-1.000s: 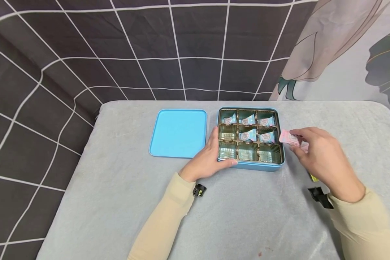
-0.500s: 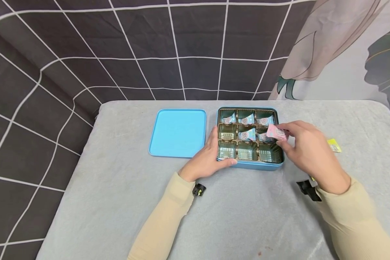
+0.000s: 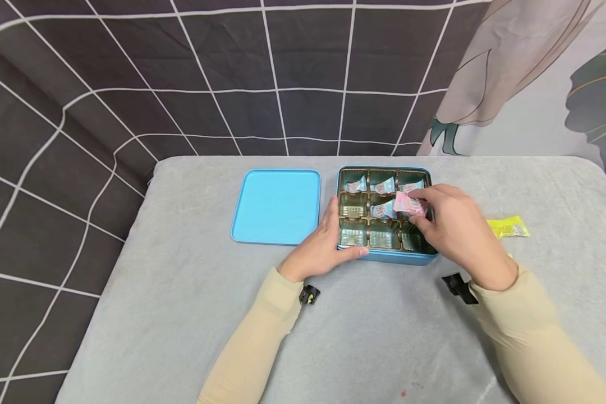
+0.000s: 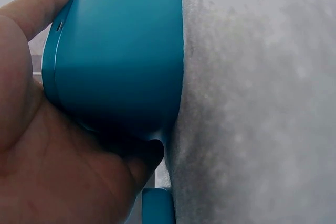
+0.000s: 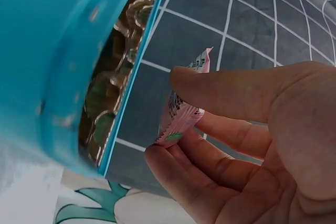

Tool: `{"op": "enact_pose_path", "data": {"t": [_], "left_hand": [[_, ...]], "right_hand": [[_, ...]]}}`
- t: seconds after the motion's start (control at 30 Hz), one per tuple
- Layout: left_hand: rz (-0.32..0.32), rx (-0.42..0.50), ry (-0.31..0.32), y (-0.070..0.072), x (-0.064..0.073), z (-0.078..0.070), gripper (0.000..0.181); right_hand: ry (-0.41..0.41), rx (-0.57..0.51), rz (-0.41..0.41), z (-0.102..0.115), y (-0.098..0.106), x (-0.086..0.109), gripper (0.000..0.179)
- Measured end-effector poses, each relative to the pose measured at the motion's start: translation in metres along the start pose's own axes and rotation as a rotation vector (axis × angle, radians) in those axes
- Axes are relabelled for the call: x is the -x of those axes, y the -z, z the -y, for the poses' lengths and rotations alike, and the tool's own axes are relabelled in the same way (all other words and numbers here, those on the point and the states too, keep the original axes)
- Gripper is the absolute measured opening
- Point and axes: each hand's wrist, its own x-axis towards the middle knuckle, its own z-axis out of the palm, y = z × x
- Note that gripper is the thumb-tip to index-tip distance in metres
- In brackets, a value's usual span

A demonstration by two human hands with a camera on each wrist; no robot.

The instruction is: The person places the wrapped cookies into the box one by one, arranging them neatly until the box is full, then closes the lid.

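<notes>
Pink packet (image 3: 405, 203), moved leftward: over middle row of blue tin (image 3: 396, 257), pinched by right hand (image 3: 459, 230). Left hand (image 3: 319, 249): fingers extended against tin, thumb apart. Apparent progress: four blue packets (image 3: 382, 210) visibly placed; at least three compartments unfilled; yellow packet (image 3: 508, 226) outside.

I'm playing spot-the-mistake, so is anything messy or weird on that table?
Yes: a small reddish-brown spot on the grey cloth, near the bottom of the head view. It looks odd, like a stain; I can't tell what made it. The blue tin isn't tipped over.
</notes>
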Motion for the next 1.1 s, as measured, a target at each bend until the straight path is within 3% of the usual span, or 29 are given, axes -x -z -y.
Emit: {"op": "enact_pose_path", "data": {"t": [1.1], "left_hand": [[-0.019,0.04,-0.012,-0.001,-0.003,0.0,0.119]], "right_hand": [[-0.02,-0.049,0.137,0.036,-0.025,-0.03,0.035]]}}
